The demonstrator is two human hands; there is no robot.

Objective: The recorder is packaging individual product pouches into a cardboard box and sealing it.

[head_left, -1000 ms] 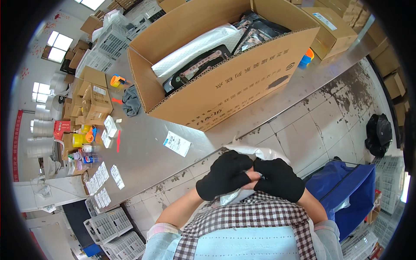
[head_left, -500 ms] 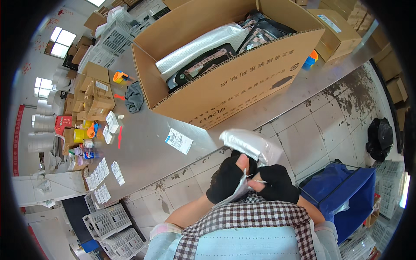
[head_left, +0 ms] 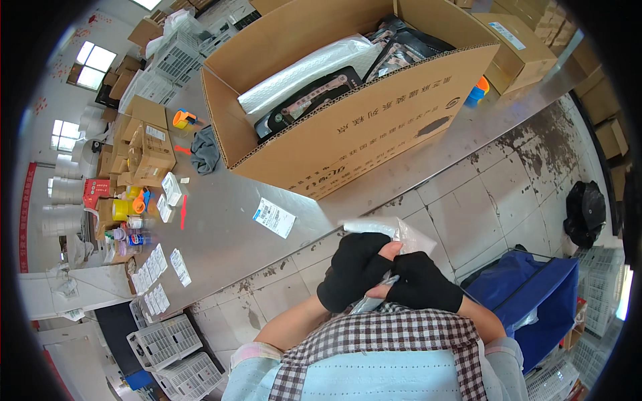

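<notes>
Both my hands wear black fingerless gloves and meet close in front of my checked apron. My left hand is closed, thumb bent inward, on a shiny silvery-white plastic packet. My right hand is closed on the same packet right beside it, thumb pressed against the film. One part of the packet sticks out beyond my knuckles, and a strip of it hangs below between my thumbs. The gloves hide its middle.
A large open carton holding dark printed packs and a silvery bubble-wrap bag stands on the metal table. A shipping label lies before it. Label stacks and tape rolls sit left; a blue bin stands right.
My hands have rolled inward and drawn tighter together over the packet. The packet's far part has dropped a little and is now more covered by my left hand.
</notes>
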